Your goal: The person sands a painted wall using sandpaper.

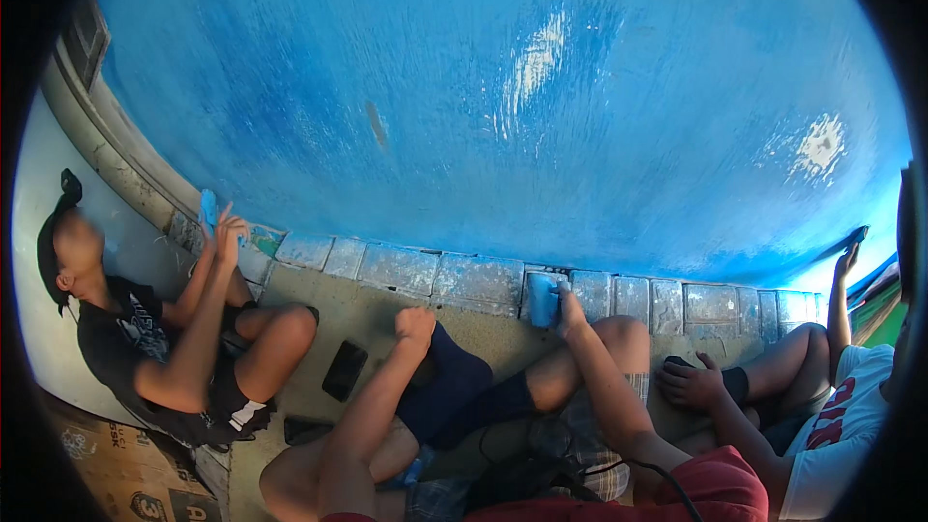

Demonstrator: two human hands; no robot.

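Note:
My left hand [416, 324] is closed in a fist above my bent leg in a dark blue sock [464, 377], and nothing shows in it. A blue rectangular block or tool [542, 301] is in my right hand [571, 310], gripped at its right side, in front of the row of bricks at the wall's foot. Beyond rises a blue-painted wall [449, 159] with shiny, wet-looking patches and a small grey spot. A black phone [344, 370] lies on the floor left of my left forearm.
At the left a seated person in black [138, 326] holds a blue object by the wall. At the right a person in a white shirt [841, 406] reaches a dark object to it. A second dark phone-like object [307, 430] and cardboard [138, 478] lie lower left. A black cable [663, 478] crosses my right sleeve.

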